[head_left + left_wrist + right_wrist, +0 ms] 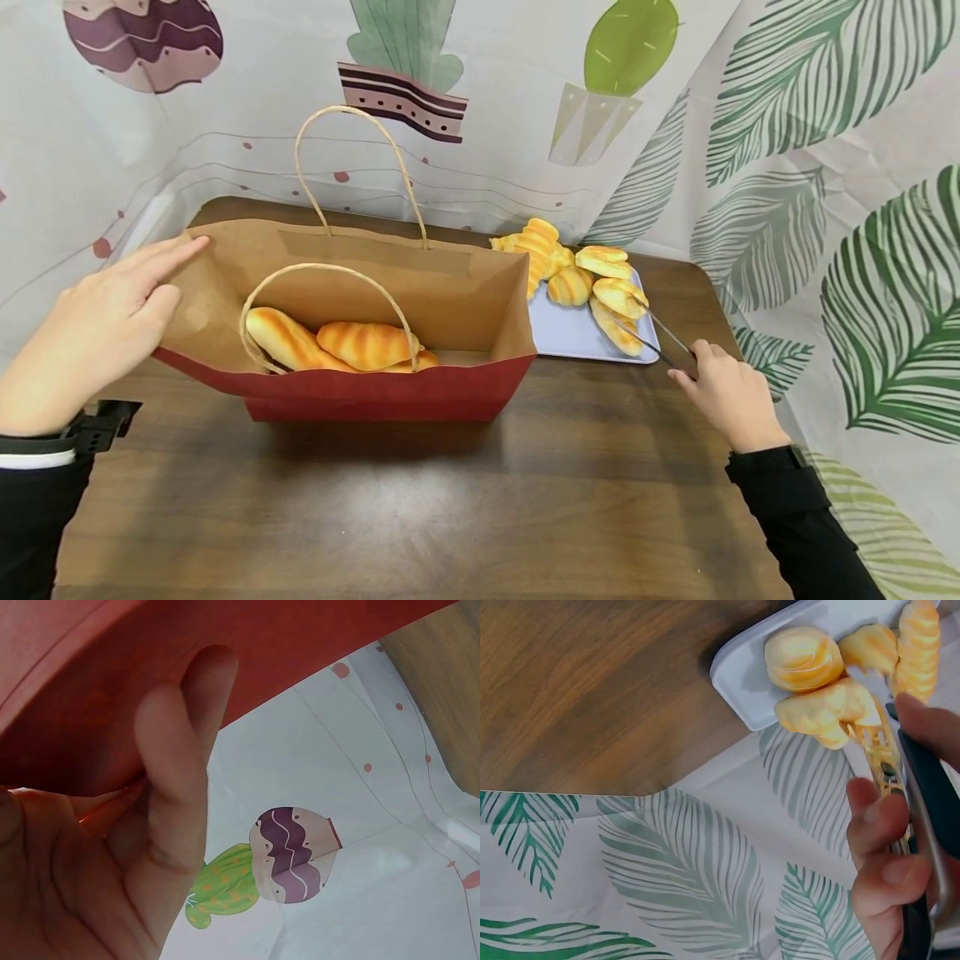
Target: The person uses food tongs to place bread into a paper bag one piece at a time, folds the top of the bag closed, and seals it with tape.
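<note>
A red paper bag (pixel 375 396) with a brown inside and cord handles stands wide-mouthed on the table. Several bread pieces lie inside, among them a long roll (pixel 288 337) and a ridged roll (pixel 367 344). My left hand (pixel 112 312) holds the bag's left rim; in the left wrist view, fingers (pixel 176 765) lie against the red outside. My right hand (pixel 727 396) grips metal tongs (pixel 663 354) with dark handles. Their tips reach two breads at the tray's right end, an upper roll (pixel 619 296) and a longer one (pixel 613 329) below it.
A pale tray (pixel 558 337) to the right of the bag bears several more breads, including a croissant (pixel 536 242). The brown wooden table (pixel 420 508) ends at a patterned cloth (pixel 510 108) behind and at the right. One bag handle (pixel 360 112) stands up at the back.
</note>
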### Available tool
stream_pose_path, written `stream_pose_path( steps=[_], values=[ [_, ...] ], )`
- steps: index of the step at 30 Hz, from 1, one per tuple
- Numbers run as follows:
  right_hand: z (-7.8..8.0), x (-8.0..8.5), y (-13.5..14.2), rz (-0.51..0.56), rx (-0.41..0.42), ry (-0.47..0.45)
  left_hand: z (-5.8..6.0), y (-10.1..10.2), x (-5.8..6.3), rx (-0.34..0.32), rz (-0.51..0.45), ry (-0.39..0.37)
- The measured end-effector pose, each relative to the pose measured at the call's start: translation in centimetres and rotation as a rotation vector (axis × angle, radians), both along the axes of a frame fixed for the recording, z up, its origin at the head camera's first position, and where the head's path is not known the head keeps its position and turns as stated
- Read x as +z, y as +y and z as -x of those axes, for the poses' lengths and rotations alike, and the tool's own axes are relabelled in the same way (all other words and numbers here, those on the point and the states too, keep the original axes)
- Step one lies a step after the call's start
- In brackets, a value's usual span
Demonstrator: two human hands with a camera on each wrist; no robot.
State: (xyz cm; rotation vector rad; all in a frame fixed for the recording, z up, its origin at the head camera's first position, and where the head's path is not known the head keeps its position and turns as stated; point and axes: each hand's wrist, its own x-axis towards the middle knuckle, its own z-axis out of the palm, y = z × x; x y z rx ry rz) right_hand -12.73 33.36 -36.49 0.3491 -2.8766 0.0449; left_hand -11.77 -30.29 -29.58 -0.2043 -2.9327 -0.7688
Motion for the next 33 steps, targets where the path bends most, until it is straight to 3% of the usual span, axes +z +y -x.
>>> stream_pose_path(
  steps=[7, 16, 33],
  values=[
    [0.7, -0.5, 0.3, -0.018, -0.045, -0.020, 0.0, 0.3, 0.3, -0.002, 0.036, -0.003],
    [0.8, -0.2, 0.8, 0.020, 0.007, 0.043, 0.0, 0.2, 0.3, -0.001, 0.034, 0.001],
    [-1.1, 2.0, 0.6, 0.043, 0.084, 0.135, -0.2, 0.2, 0.6, -0.006, 0.023, 0.003]
  ],
)
